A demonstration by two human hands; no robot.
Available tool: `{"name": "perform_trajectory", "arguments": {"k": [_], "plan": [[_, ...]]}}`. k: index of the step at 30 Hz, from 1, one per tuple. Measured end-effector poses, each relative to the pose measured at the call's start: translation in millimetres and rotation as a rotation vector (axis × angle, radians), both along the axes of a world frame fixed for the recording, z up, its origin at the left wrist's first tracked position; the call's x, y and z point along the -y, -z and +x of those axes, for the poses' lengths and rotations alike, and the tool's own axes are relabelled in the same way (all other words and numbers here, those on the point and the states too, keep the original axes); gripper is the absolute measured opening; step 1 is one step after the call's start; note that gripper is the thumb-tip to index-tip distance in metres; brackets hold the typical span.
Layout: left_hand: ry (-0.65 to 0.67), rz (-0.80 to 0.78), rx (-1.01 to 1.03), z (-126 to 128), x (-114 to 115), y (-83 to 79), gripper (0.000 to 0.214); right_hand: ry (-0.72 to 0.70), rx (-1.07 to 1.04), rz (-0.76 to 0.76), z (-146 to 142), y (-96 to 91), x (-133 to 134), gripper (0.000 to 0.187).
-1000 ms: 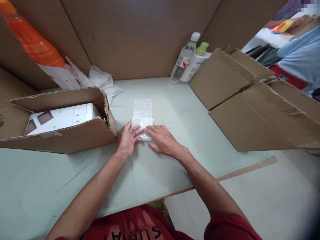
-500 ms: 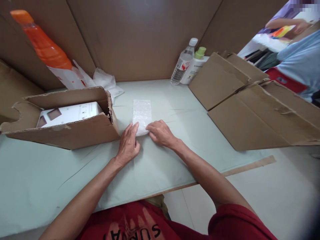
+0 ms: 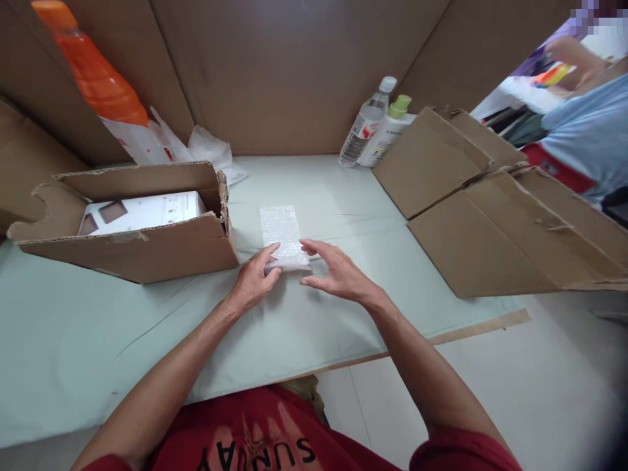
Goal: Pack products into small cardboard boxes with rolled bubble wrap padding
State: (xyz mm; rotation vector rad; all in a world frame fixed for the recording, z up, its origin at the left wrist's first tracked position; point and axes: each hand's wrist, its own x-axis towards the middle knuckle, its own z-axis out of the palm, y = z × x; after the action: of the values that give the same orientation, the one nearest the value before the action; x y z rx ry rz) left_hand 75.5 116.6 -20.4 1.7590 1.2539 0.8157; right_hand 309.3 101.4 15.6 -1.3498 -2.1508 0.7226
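Observation:
A strip of clear bubble wrap [image 3: 280,224] lies on the pale green table cover, its near end raised and folded over. Something dark shows at that near edge, too small to make out. My left hand [image 3: 254,278] pinches the near left corner between thumb and fingers. At the right side of the wrap is my right hand [image 3: 338,268], its thumb and fingers apart, with the fingertips close to the edge; whether they touch it I cannot tell.
An open cardboard box [image 3: 127,255] holding a white printed box [image 3: 147,212] stands left. Behind it are an orange-capped bottle [image 3: 103,85] and crumpled plastic [image 3: 210,147]. A water bottle [image 3: 366,127], a green-capped bottle [image 3: 387,134] and cardboard boxes [image 3: 490,235] stand right. Another person [image 3: 579,124] is beyond.
The near end of the bubble wrap has lifted and folded. My right hand has opened and moved slightly right; my left thumb has come up to the wrap's near edge.

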Motion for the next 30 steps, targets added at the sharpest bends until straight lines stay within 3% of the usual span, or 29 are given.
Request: {"name": "perform_trajectory", "arguments": {"k": [3, 6, 10, 15, 17, 20, 22, 24, 27, 30], "plan": [[-0.030, -0.015, 0.009, 1.9, -3.8, -3.0, 0.053, 0.073, 0.031, 0.055, -10.5, 18.4, -4.6, 0.046], [-0.077, -0.009, 0.019, 1.7, -4.4, -2.0, 0.051, 0.157, -0.042, -0.002, -18.0, 31.7, -12.9, 0.026], [-0.134, -0.013, 0.028, 2.0, -2.4, 3.5, 0.047, 0.186, -0.155, -0.107, -18.9, 37.8, -14.3, 0.026], [-0.168, -0.046, 0.008, 8.1, -2.5, 5.7, 0.044, 0.235, -0.113, -0.170, -18.0, 38.6, -6.3, 0.026], [-0.185, -0.050, -0.010, 10.3, -5.2, 4.9, 0.044, 0.276, -0.049, -0.066, -18.1, 36.9, -1.3, 0.026], [-0.192, -0.036, -0.043, 12.1, -10.6, 4.6, 0.046, 0.340, 0.100, 0.246, -18.3, 31.4, 11.1, 0.026], [-0.182, -0.009, -0.065, 12.9, -13.4, 5.3, 0.047, 0.275, 0.200, 0.399, -19.1, 27.7, 20.7, 0.024], [-0.169, 0.027, -0.087, 13.9, -14.0, 6.1, 0.048, 0.129, 0.299, 0.446, -21.4, 26.1, 26.8, 0.025], [-0.160, 0.089, -0.114, 14.6, -9.5, 6.6, 0.048, -0.020, 0.414, 0.410, -26.5, 29.3, 24.1, 0.037], [-0.116, 0.213, -0.142, 9.9, 1.1, 6.6, 0.046, -0.025, 0.414, 0.359, -29.8, 34.3, 12.9, 0.041]]}}
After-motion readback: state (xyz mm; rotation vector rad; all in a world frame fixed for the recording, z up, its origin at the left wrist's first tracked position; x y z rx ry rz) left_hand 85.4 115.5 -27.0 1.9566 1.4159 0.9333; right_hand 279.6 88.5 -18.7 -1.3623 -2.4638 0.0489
